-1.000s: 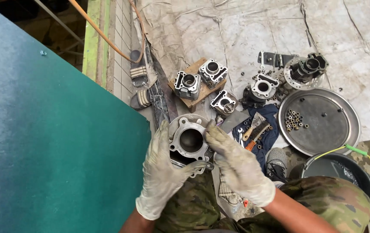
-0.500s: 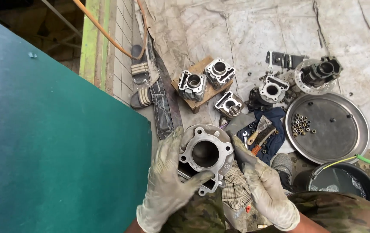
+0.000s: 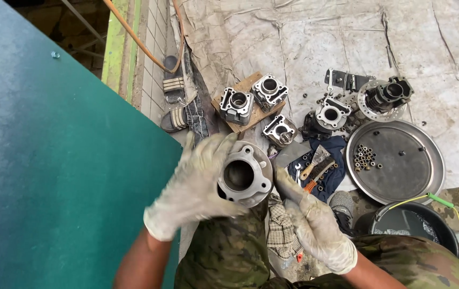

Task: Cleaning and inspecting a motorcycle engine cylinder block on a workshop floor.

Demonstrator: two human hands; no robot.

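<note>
Tarp-covered floor | left hand point(image 3: 194, 187) and right hand point(image 3: 310, 222), both gloved, clasp grey finned metal engine cylinder point(image 3: 244, 175) above lap; likely heavy, rigid, oily, best gripped by flange and fins | beyond: round steel tray point(image 3: 395, 160), similar cylinders on wooden block point(image 3: 248, 99).

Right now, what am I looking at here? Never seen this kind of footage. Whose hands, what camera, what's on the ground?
One view only, from a camera on a person's head, looking down. No machine: two gloved hands. The left hand and right hand hold a grey metal engine cylinder, its bore facing the camera. Beyond it, on a dirty tarp, lie more cylinders, two on a wooden block, a round metal tray with small nuts, and hand tools on a dark cloth. A teal panel fills the left side.
</note>
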